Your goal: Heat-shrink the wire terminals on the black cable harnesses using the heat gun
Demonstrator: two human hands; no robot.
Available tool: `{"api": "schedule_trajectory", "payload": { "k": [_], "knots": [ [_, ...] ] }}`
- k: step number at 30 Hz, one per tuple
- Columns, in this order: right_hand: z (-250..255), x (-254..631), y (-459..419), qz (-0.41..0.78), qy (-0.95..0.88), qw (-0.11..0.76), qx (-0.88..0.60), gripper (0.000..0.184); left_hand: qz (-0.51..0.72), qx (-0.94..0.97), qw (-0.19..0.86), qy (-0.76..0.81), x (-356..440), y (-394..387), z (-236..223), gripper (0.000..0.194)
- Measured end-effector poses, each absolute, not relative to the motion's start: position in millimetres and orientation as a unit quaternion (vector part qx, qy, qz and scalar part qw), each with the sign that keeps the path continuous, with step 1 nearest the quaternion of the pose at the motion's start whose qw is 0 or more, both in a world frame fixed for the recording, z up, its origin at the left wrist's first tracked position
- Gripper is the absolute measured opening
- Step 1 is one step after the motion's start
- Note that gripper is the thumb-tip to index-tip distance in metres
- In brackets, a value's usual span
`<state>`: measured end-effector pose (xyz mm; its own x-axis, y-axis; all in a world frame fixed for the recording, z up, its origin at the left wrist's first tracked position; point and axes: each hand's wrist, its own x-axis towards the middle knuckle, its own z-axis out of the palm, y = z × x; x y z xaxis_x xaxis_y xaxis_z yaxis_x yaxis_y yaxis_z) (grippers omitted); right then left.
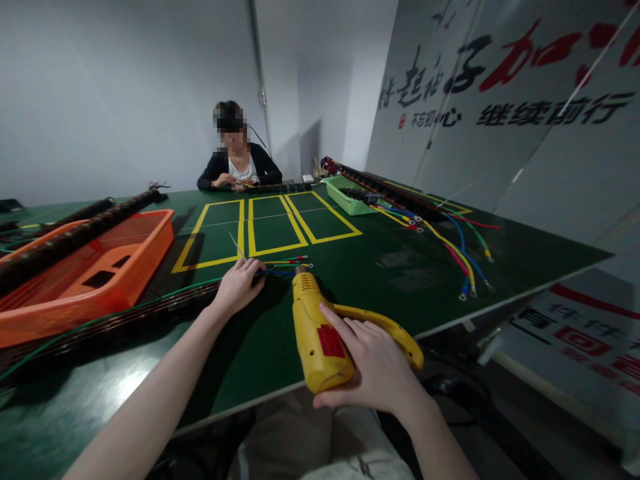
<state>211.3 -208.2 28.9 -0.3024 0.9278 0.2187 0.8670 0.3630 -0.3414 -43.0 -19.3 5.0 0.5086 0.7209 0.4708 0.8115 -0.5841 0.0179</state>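
Note:
My right hand [373, 363] grips a yellow heat gun [320, 330] with a red label; its nozzle points away from me at a bundle of coloured wires [287, 265] on the green table [380, 267]. My left hand [239, 283] is closed on that bundle just left of the nozzle, pressing it against the table. The wires run left into a long dark sleeved harness [125, 317] that lies along the table's near side.
An orange basket [100, 267] sits at left with a dark harness across it. Yellow tape rectangles [273, 227] mark the table's middle. At far right stand a green tray [350, 197] and loose coloured wires [450, 250]. Another person [237, 163] sits at the far edge.

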Motion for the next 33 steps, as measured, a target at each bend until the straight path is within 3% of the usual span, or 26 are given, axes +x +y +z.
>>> {"api": "schedule_trajectory", "payload": {
  "k": [23,33],
  "knots": [
    [24,179,-211,0.059,-0.800,0.190,-0.566,0.124,-0.248,-0.839,0.117,-0.469,-35,-21,4,0.014],
    [26,144,-205,0.075,-0.820,0.176,-0.539,0.126,-0.263,-0.848,0.079,-0.453,-39,-18,4,0.024]
  ]
}}
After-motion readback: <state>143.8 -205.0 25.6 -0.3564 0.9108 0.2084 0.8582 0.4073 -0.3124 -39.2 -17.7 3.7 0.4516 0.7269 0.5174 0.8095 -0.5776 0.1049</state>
